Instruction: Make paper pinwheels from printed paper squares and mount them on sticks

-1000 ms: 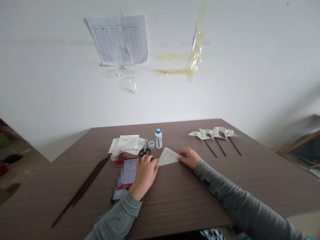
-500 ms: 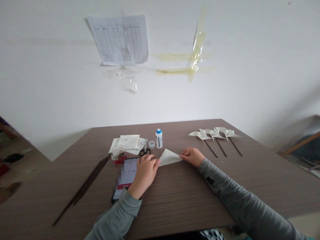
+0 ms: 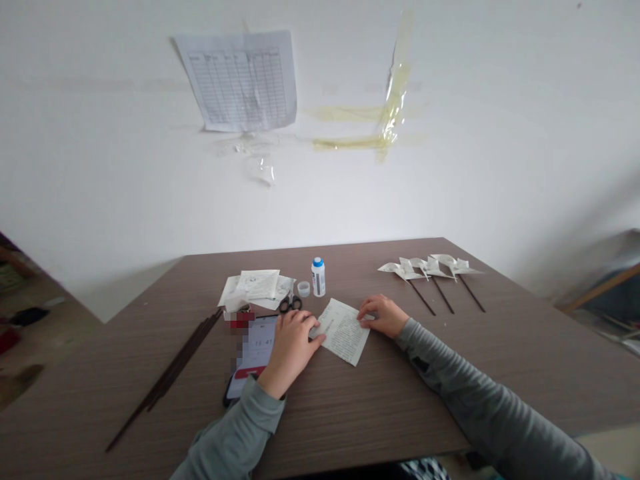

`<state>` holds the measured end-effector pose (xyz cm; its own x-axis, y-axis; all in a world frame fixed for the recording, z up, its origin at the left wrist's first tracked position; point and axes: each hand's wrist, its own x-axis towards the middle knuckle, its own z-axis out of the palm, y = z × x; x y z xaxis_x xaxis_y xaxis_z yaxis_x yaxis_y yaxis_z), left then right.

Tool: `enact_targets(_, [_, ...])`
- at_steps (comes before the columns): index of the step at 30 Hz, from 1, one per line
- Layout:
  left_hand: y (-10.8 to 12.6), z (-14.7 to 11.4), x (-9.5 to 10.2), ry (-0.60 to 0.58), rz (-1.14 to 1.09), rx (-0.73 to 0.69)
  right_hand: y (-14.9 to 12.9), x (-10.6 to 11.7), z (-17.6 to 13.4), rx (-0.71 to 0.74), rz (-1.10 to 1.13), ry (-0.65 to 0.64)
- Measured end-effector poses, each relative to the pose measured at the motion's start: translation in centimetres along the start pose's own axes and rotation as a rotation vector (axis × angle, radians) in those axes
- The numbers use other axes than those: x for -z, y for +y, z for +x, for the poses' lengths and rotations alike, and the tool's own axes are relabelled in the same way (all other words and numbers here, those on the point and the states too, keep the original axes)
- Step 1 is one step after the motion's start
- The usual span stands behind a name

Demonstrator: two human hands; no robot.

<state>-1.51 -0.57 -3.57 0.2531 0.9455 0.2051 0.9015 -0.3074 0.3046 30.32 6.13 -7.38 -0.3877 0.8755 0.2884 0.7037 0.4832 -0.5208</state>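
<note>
A square of printed paper (image 3: 345,331) lies unfolded on the table, one corner pointing toward me. My left hand (image 3: 295,340) is at its left corner, fingers bent and thumb resting by the edge. At the right corner, the fingers of my right hand (image 3: 384,316) are closed on the paper. Just behind the left hand are black-handled scissors (image 3: 291,304), and a phone (image 3: 250,357) with a lit timer lies partly under that wrist. A white bottle with a blue cap (image 3: 319,277) stands behind the paper, beside a small clear cup (image 3: 303,289).
Several printed paper sheets (image 3: 257,285) are stacked at the back left. A bundle of thin dark sticks (image 3: 175,367) lies at left. Three paper pinwheels on sticks (image 3: 427,268) rest at the back right. A white wall (image 3: 340,207) rises behind the table.
The paper was folded into a triangle; its near half has now opened down toward me, showing the printed square. Both hands stay at its side corners, with small finger movements.
</note>
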Motion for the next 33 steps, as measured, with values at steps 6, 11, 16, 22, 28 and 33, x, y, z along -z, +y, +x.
enact_targets(6, [-0.8, -0.1, -2.0, 0.113, 0.018, -0.104, -0.3, -1.5, -0.3, 0.111, -0.007, 0.012])
enact_targets(11, [-0.7, -0.4, -4.2, 0.095, 0.024, -0.196, -1.7, -3.7, -0.7, 0.251, 0.052, 0.003])
enact_targets(16, [0.5, -1.2, -6.2, 0.055, 0.062, -0.186, -4.0, -5.0, -1.2, 0.117, -0.103, -0.142])
enact_targets(22, [1.4, -2.0, -6.2, 0.037, 0.129, -0.123, -6.0, -5.6, -1.9, 0.004, -0.371, -0.212])
enact_targets(28, [1.7, -2.1, -5.0, -0.027, 0.198, -0.073, -6.6, -3.3, -1.9, -0.039, -0.383, -0.299])
enact_targets(33, [1.4, -2.1, -4.3, -0.057, 0.225, -0.012, -5.8, -1.4, -1.4, -0.178, -0.345, -0.328])
